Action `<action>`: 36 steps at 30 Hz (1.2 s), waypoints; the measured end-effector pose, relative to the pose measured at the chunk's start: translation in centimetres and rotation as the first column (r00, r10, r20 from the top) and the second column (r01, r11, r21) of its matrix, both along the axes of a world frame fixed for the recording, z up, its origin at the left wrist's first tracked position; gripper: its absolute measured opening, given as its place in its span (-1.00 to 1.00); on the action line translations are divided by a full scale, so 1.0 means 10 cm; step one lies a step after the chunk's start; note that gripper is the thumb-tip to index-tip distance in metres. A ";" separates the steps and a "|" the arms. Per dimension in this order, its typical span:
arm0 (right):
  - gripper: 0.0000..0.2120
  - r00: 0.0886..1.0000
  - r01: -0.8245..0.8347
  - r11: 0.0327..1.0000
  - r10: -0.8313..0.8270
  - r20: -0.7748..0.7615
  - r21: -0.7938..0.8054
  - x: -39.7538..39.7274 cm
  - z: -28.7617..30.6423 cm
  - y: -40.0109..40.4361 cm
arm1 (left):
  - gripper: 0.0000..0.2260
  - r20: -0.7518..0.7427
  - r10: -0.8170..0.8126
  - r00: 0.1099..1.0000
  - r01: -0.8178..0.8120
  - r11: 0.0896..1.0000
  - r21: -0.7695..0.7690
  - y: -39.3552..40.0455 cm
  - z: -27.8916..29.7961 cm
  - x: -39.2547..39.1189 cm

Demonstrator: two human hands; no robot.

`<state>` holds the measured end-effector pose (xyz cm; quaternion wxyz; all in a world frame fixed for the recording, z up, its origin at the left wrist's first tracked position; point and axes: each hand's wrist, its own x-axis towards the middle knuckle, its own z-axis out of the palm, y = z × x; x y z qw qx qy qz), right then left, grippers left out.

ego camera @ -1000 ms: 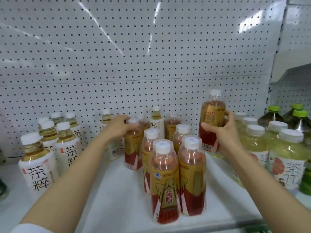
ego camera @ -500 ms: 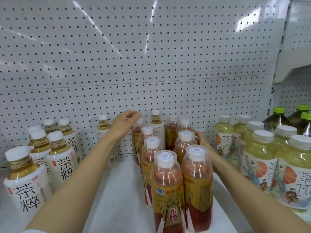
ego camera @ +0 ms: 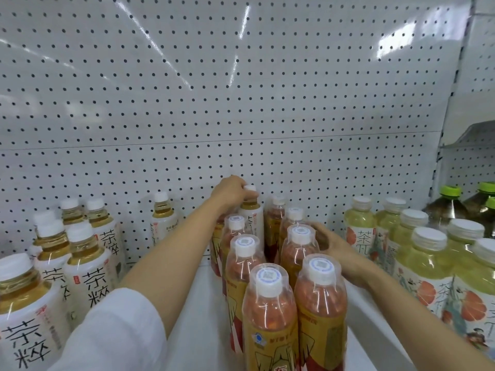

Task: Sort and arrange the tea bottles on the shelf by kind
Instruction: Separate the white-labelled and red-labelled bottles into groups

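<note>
Two rows of red-and-gold tea bottles (ego camera: pixel 269 311) run from the front of the white shelf (ego camera: pixel 198 311) to the pegboard. At the back of the left row stands one white-labelled tea bottle (ego camera: pixel 253 219). My left hand (ego camera: pixel 231 190) grips its neck just under the cap. My right hand (ego camera: pixel 334 251) lies along the right side of the right row, its fingers curled round a red-and-gold bottle (ego camera: pixel 300 250). More white-labelled bottles (ego camera: pixel 85 269) are grouped at the left, with one alone (ego camera: pixel 162 218) further back.
Pale green tea bottles with orange fruit labels (ego camera: pixel 426 266) fill the right side. Dark bottles with green caps (ego camera: pixel 447 207) stand at the far right. The pegboard back wall (ego camera: pixel 241 103) rises right behind the rows.
My left hand has shifted right from the red-and-gold bottles onto the white-labelled bottle's neck. My right hand, after setting a red-and-gold bottle into the right row, stays against that row.
</note>
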<state>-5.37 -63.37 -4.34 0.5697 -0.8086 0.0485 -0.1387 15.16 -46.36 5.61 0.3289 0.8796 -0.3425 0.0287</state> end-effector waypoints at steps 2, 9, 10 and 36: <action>-0.20 0.997 0.051 0.998 -0.053 0.052 0.034 -0.04 0.13 -0.05 | -0.76 0.000 -0.011 1.000 0.011 0.999 -0.051 0.03 0.05 -0.04; -0.66 0.930 0.300 0.904 -0.205 0.304 -0.306 0.12 0.60 0.17 | -0.78 0.004 0.008 1.000 -0.004 0.812 -0.584 0.27 0.67 -0.29; -0.69 0.931 0.300 0.888 -0.193 0.310 -0.347 0.14 0.65 0.20 | -0.78 0.018 0.007 1.000 0.006 0.761 -0.649 0.31 0.77 -0.34; -0.74 0.887 0.331 0.728 -0.022 0.461 -0.601 -0.35 0.88 0.77 | -0.74 -0.027 0.128 0.991 -0.083 0.456 -0.886 2.28 0.69 -1.78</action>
